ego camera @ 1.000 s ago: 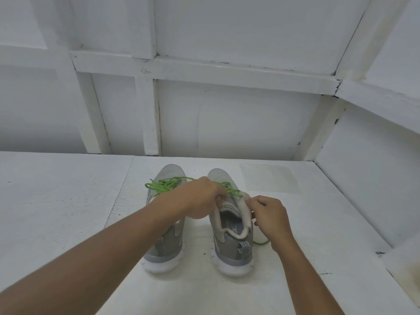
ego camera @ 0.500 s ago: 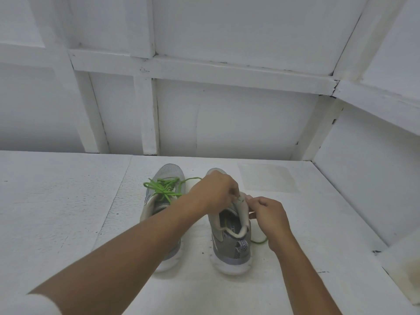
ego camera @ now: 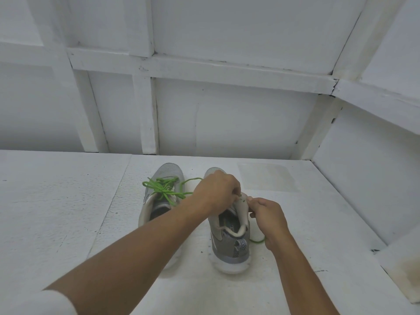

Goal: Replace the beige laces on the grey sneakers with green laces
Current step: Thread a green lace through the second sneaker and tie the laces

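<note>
Two grey sneakers stand side by side on the white table, heels toward me. The left sneaker (ego camera: 159, 201) has a green lace (ego camera: 163, 189) bunched loosely over its tongue. My left hand (ego camera: 216, 192) reaches across the right sneaker (ego camera: 229, 242), fingers curled at the top of its eyelet flap, hiding the lacing there. My right hand (ego camera: 268, 214) pinches the beige upper edge of that shoe from the right. A strand of green lace (ego camera: 258, 241) trails on the table beside my right wrist. No beige lace is visible.
The white table (ego camera: 68, 212) runs into a corner, with white panelled walls (ego camera: 227, 123) behind and on the right. A raised white ledge (ego camera: 400, 264) with a stained patch sits at the near right.
My left hand has moved right, off the left sneaker's green lace and onto the top of the right sneaker, meeting my right hand. The left sneaker's lace is now uncovered.
</note>
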Tool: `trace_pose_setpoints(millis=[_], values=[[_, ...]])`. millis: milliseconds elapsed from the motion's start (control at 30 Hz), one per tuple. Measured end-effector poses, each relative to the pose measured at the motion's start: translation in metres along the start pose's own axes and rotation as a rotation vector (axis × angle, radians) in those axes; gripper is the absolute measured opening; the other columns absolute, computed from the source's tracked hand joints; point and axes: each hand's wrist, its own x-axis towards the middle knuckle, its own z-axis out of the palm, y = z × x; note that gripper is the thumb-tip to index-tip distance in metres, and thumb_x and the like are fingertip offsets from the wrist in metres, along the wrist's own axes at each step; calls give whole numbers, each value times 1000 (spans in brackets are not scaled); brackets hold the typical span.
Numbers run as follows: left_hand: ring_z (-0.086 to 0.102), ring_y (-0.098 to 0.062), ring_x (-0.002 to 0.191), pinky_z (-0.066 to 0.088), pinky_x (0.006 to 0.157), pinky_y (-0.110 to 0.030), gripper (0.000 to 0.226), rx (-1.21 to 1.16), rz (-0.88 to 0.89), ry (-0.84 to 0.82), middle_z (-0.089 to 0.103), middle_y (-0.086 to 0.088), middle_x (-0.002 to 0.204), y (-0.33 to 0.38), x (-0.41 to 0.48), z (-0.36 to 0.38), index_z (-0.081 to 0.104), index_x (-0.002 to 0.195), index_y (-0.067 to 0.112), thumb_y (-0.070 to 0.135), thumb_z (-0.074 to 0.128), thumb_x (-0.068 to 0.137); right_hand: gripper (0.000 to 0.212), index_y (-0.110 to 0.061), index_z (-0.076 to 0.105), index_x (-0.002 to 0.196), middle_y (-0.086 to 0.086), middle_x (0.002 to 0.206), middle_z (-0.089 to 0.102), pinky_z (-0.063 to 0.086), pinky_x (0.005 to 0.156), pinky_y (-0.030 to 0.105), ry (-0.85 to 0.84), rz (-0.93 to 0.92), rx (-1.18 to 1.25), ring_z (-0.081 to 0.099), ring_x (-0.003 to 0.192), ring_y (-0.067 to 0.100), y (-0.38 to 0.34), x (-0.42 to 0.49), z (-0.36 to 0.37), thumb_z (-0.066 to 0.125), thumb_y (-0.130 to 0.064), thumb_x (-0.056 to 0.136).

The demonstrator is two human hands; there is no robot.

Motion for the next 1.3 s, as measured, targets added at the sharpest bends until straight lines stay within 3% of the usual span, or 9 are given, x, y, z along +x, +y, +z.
trace_pose_setpoints(millis=[233, 500, 800, 1033, 1300], values=[[64, -22, 92, 55, 81, -37, 17, 38, 4, -20, 67, -3, 107, 2, 2, 1, 71, 104, 24, 25, 60, 91, 31, -11, 72, 80, -4, 80, 69, 41, 62, 22, -5, 6, -16, 58, 75, 12, -1, -1, 0, 53, -27, 98], [62, -22, 92, 46, 68, -30, 18, 130, 26, -31, 64, -4, 108, 9, 4, -1, 70, 106, 23, 25, 56, 94, 30, -10, 73, 83, -2, 84, 70, 42, 62, 21, -4, 7, -28, 58, 74, 10, -1, -1, 0, 53, -29, 98], [61, -24, 94, 50, 72, -34, 13, 203, 86, 0, 63, -3, 106, 13, 7, 1, 63, 104, 23, 22, 57, 93, 33, -12, 73, 82, -1, 84, 74, 47, 72, 24, -53, 13, -48, 70, 82, 15, -3, -2, -3, 53, -34, 97], [60, -25, 96, 47, 68, -34, 16, 177, 105, -6, 66, -2, 104, 13, 14, 5, 56, 106, 23, 25, 60, 91, 32, -16, 73, 89, -4, 87, 75, 39, 64, 23, -120, 41, -53, 70, 81, 8, -10, -6, -9, 48, -33, 100], [62, -25, 102, 49, 89, -41, 35, 107, 85, -47, 68, -1, 109, 4, 7, 8, 56, 121, 25, 14, 54, 88, 17, -16, 66, 93, -1, 92, 72, 40, 62, 21, -150, -7, -72, 68, 82, 13, -8, -5, -7, 49, -20, 98]])
